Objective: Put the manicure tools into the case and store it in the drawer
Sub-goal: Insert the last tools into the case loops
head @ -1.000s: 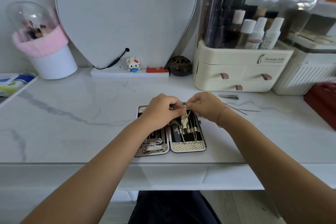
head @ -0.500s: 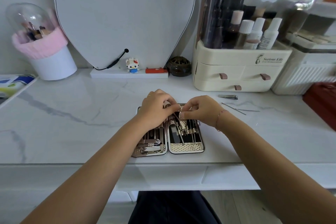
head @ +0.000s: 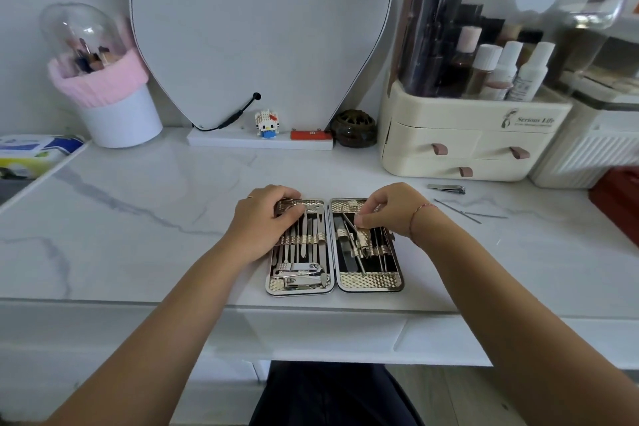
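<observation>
The case (head: 334,245) lies open and flat near the front edge of the white marble worktop (head: 138,218). The left hand (head: 268,218) rests curled on its left half, pinching nothing I can see. The right hand (head: 387,211) pinches a thin tool (head: 352,232) over the right half. These tools look stiff, light and slippery, so hold them by the middle. A nail clipper (head: 446,188) and two thin sticks (head: 463,213) wait to the right, near the cream drawer box (head: 463,149).
</observation>
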The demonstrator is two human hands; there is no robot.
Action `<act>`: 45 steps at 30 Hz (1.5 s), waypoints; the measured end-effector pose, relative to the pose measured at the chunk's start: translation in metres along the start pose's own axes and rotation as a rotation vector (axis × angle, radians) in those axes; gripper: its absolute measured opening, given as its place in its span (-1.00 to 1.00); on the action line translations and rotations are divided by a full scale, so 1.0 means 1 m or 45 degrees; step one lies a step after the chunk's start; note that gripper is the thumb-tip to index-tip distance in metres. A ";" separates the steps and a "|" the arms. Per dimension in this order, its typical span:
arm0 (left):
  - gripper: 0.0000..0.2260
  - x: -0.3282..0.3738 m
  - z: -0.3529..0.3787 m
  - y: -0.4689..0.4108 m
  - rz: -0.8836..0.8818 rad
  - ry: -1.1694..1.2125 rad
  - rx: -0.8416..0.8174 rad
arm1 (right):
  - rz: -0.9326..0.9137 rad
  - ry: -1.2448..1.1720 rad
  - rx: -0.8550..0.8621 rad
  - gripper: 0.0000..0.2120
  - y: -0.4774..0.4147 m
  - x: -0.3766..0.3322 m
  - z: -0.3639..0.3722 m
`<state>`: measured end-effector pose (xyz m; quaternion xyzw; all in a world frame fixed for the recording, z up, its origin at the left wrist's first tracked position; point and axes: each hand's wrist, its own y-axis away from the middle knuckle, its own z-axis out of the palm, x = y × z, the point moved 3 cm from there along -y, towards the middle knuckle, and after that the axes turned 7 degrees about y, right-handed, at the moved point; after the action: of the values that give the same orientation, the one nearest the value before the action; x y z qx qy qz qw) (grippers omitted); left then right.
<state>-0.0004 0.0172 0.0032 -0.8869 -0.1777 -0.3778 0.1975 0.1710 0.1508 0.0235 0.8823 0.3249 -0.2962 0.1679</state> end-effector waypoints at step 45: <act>-0.78 -0.009 0.000 -0.002 -0.030 0.056 -0.026 | -0.014 0.174 0.274 -0.79 0.015 0.025 -0.022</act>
<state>-0.0071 0.0174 -0.0032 -0.8783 -0.1797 -0.4013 0.1879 0.2051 0.1625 0.0264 0.9116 0.3067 -0.2694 0.0479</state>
